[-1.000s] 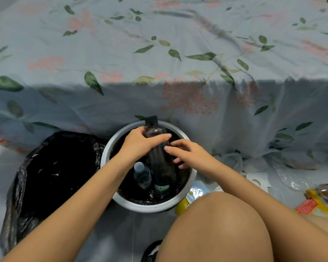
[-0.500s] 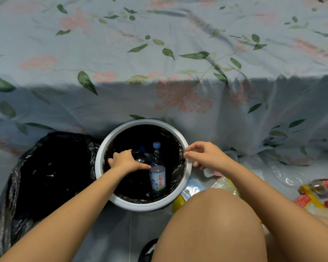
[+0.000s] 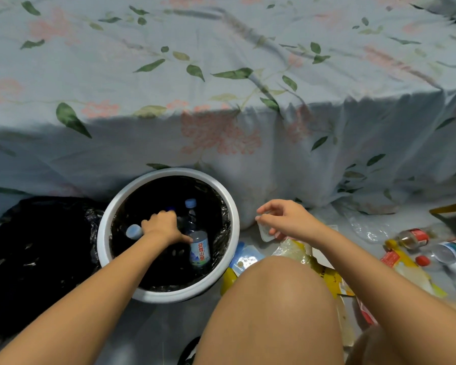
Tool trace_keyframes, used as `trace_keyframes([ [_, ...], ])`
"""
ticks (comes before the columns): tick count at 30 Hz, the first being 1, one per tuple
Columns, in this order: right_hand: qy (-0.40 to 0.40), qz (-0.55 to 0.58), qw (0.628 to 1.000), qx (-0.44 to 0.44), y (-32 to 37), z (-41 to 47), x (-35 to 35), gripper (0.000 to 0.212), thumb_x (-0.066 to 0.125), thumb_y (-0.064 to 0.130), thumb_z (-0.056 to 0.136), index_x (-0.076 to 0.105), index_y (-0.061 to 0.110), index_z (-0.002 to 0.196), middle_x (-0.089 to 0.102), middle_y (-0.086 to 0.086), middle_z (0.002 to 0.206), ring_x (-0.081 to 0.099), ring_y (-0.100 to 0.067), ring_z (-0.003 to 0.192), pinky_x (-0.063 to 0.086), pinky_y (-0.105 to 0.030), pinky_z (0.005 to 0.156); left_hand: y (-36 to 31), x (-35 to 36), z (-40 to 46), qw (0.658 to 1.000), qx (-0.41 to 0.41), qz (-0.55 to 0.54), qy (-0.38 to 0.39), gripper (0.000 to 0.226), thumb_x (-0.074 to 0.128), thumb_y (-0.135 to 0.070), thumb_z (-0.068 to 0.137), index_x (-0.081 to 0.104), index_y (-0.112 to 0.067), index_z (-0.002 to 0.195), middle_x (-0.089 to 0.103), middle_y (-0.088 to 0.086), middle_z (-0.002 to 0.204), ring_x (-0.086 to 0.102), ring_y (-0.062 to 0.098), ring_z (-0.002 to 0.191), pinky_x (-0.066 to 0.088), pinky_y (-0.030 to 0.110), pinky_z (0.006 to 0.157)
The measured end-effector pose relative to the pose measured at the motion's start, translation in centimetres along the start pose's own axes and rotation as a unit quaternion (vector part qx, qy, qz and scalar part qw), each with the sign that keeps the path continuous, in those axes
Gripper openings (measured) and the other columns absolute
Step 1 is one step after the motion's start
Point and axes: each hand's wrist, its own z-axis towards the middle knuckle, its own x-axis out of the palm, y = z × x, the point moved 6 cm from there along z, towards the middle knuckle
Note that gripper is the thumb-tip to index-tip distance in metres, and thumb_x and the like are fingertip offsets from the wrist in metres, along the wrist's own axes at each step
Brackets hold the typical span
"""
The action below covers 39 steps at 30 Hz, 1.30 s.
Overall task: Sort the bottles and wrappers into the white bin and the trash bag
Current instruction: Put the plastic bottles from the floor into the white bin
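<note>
The white bin, lined with black plastic, stands on the floor in front of me. Inside it, a clear bottle with a blue-white label leans upright, and another blue cap shows to its left. My left hand reaches down into the bin, with fingers curled over a dark bottle that is mostly hidden beneath it. To the right of the bin, my right hand hovers with loosely curled fingers, holding nothing, just above a small white wrapper. The black trash bag lies open left of the bin.
Wrappers litter the floor at right: a blue-white pouch and yellow packets. Two bottles, one red-labelled and one clear, lie further right. A bed with a floral sheet rises behind. My knee is in the foreground.
My left hand has carried the dark bottle down into the bin and stays there. My right hand let go of it and moved right, past the rim, over the wrappers.
</note>
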Motion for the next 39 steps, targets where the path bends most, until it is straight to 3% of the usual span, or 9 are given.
trace_keyframes([
  [4, -0.027, -0.012, 0.999, 0.023, -3.2, -1.4, -2.7, 0.021, 0.064, 0.029, 0.088, 0.065, 0.017, 0.105, 0.07, -0.004, 0.09, 0.06, -0.011, 0.068, 0.048, -0.022, 0.055, -1.8, -6.2, -0.5, 0.992, 0.038, -0.078, -0.088, 0.058, 0.069, -0.058, 0.071, 0.062, -0.02, 0.114, 0.064, 0.006, 0.119, 0.059, 0.029, 0.111, 0.05, 0.038, 0.087],
  [9, -0.071, -0.039, 0.995, 0.063, -9.6, -3.4, -7.2, 0.021, 0.064, 0.037, 0.088, 0.065, 0.02, 0.1, 0.068, 0.001, 0.091, 0.059, -0.01, 0.073, 0.047, -0.022, 0.06, -8.8, -13.7, -3.9, 0.963, 0.154, -0.141, -0.169, 0.034, 0.063, -0.048, 0.08, 0.068, -0.023, 0.102, 0.07, -0.003, 0.105, 0.063, 0.024, 0.102, 0.05, 0.035, 0.08],
  [14, -0.102, -0.163, 0.977, 0.095, -15.0, -6.1, -13.3, 0.029, 0.063, 0.048, 0.086, 0.068, 0.025, 0.102, 0.07, 0.002, 0.099, 0.064, -0.014, 0.091, 0.049, -0.029, 0.08, -20.5, -13.1, -6.5, 0.955, 0.277, -0.064, -0.083, 0.031, 0.061, -0.053, 0.081, 0.067, -0.027, 0.096, 0.07, -0.003, 0.102, 0.064, 0.022, 0.099, 0.054, 0.038, 0.08],
  [22, -0.057, -0.359, 0.918, 0.157, -21.4, -9.7, -24.4, 0.041, 0.053, 0.057, 0.086, 0.066, 0.027, 0.111, 0.068, 0.0, 0.11, 0.062, -0.02, 0.101, 0.049, -0.029, 0.085, -39.2, -9.1, -9.0, 0.914, 0.394, 0.07, 0.063, 0.031, 0.061, -0.049, 0.081, 0.072, -0.023, 0.095, 0.071, 0.0, 0.096, 0.063, 0.021, 0.092, 0.056, 0.038, 0.082],
  [25, -0.077, -0.35, 0.918, 0.172, -23.9, -10.1, -28.3, 0.043, 0.056, 0.059, 0.082, 0.068, 0.03, 0.111, 0.073, 0.002, 0.1, 0.065, -0.018, 0.097, 0.052, -0.03, 0.086, -45.9, -7.6, -9.0, 0.898, 0.42, 0.113, 0.074, 0.036, 0.06, -0.048, 0.083, 0.073, -0.018, 0.097, 0.071, 0.005, 0.1, 0.063, 0.024, 0.094, 0.054, 0.036, 0.084],
  [28, -0.126, -0.308, 0.921, 0.203, -28.0, -10.3, -31.5, 0.041, 0.058, 0.054, 0.084, 0.068, 0.026, 0.113, 0.071, -0.001, 0.109, 0.063, -0.02, 0.103, 0.049, -0.03, 0.087, -52.2, -5.3, -8.2, 0.892, 0.426, 0.142, 0.056, 0.034, 0.058, -0.046, 0.081, 0.073, -0.019, 0.096, 0.07, 0.005, 0.099, 0.062, 0.026, 0.093, 0.053, 0.033, 0.079],
  [34, -0.212, -0.156, 0.924, 0.279, -39.9, -9.6, -32.3, 0.037, 0.061, 0.043, 0.086, 0.067, 0.018, 0.112, 0.068, -0.01, 0.114, 0.061, -0.026, 0.107, 0.046, -0.028, 0.085, -57.9, 2.1, -6.1, 0.91, 0.408, 0.029, 0.059, 0.036, 0.062, -0.048, 0.079, 0.074, -0.015, 0.087, 0.066, 0.005, 0.079, 0.062, 0.023, 0.077, 0.046, 0.028, 0.064],
  [37, -0.276, -0.099, 0.905, 0.307, -46.3, -8.9, -32.0, 0.037, 0.065, 0.03, 0.083, 0.063, 0.017, 0.118, 0.067, -0.009, 0.117, 0.06, -0.028, 0.108, 0.038, -0.023, 0.078, -59.3, 7.4, -4.1, 0.915, 0.392, 0.01, 0.094, 0.038, 0.064, -0.049, 0.076, 0.073, -0.02, 0.099, 0.072, 0.003, 0.099, 0.066, 0.02, 0.091, 0.054, 0.03, 0.078],
  [39, -0.303, -0.11, 0.893, 0.314, -49.7, -8.2, -32.1, 0.047, 0.065, 0.017, 0.081, 0.057, 0.017, 0.127, 0.062, -0.012, 0.123, 0.057, -0.031, 0.114, 0.043, -0.027, 0.087, -60.3, 10.3, -2.3, 0.919, 0.381, -0.006, 0.102, 0.048, 0.066, -0.049, 0.075, 0.065, -0.022, 0.115, 0.067, 0.002, 0.116, 0.063, 0.02, 0.105, 0.052, 0.034, 0.09],
])
